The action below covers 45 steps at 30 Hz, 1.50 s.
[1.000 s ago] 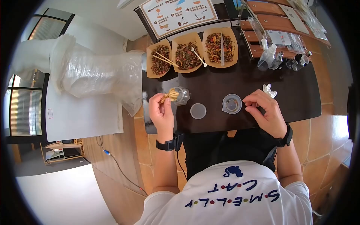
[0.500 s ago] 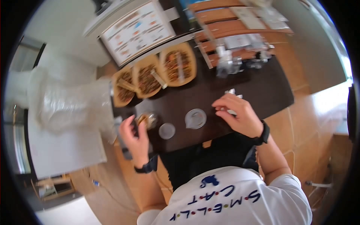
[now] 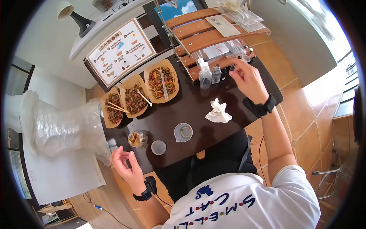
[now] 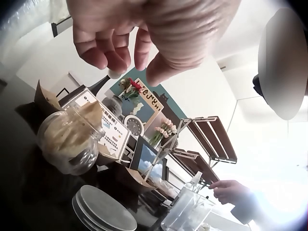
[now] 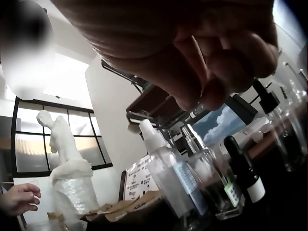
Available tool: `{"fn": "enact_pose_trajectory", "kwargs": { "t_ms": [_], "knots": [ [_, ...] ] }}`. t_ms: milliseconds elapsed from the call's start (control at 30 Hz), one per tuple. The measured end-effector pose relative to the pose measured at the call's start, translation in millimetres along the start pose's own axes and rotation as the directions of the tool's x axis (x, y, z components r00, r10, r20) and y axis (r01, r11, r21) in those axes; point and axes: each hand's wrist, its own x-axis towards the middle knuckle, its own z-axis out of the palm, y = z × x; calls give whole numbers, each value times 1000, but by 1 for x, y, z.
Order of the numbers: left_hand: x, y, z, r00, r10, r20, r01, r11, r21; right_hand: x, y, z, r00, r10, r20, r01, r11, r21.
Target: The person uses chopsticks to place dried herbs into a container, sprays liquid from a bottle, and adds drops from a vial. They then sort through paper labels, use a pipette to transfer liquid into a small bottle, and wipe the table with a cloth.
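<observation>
My left hand (image 3: 127,168) hovers by the table's near left edge, fingers loosely bent and holding nothing. Just beyond it a small clear jar (image 3: 142,138) contains a crumpled tan cloth-like piece (image 4: 72,132). Beside the jar is a round translucent lid or disc (image 3: 158,147), which looks like a small stack in the left wrist view. My right hand (image 3: 249,82) reaches over the bottles at the far right, its fingers loosely bent above them. Under it are a clear spray bottle (image 5: 175,187), a square glass bottle (image 5: 219,187) and a black-capped dropper bottle (image 5: 245,171).
A clear measuring cup (image 3: 183,132) with a lip stands mid-table. Crumpled white tissue (image 3: 218,111) lies to its right. Three paper trays of dried mix (image 3: 162,82) line the back, before an instruction board (image 3: 120,51). A slatted wooden shelf (image 3: 213,26) rises behind the bottles.
My left hand has let go of the tan piece, now in the jar, and drawn back toward me. My right hand has moved from beside the cup to over the bottles. The head view has turned right.
</observation>
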Motion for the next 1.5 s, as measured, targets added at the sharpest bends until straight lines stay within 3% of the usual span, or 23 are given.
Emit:
{"fn": "enact_pose_trajectory", "kwargs": {
  "t_ms": [233,533,867,1067,1133,1167,1233,1300,1367,1400,1500],
  "knots": [
    [-6,13,-2,999,-6,40,7,1000,-13,9,17,26,990,-112,91,128,972,-195],
    [-8,20,3,997,22,80,-23,1000,13,12,23,28,988,-73,139,117,933,-341],
    [-10,25,6,996,30,89,-33,999,34,-3,10,13,987,-67,143,109,946,-306],
    [-11,27,5,995,47,92,-53,997,62,-5,-7,0,995,-63,80,82,960,-267],
    [-12,27,5,994,63,91,-68,996,51,-8,-16,-7,989,-146,-10,139,956,-258],
    [-14,26,6,995,53,88,-58,996,64,-10,-22,-9,983,-175,-55,160,965,-209],
    [-15,25,6,996,34,84,-38,998,51,-14,-46,-15,995,-97,-29,96,995,-36],
    [-14,29,-3,993,61,97,-71,992,101,-20,-57,-3,988,-148,-43,153,976,157],
    [-15,27,6,996,31,89,-33,999,26,-33,-78,-2,965,-243,94,202,926,320],
    [-14,32,5,994,40,99,-45,998,50,-39,-86,1,955,-234,182,161,925,344],
    [-15,29,4,995,58,85,-62,997,50,-52,-101,19,905,-301,300,143,880,452]
  ]
}}
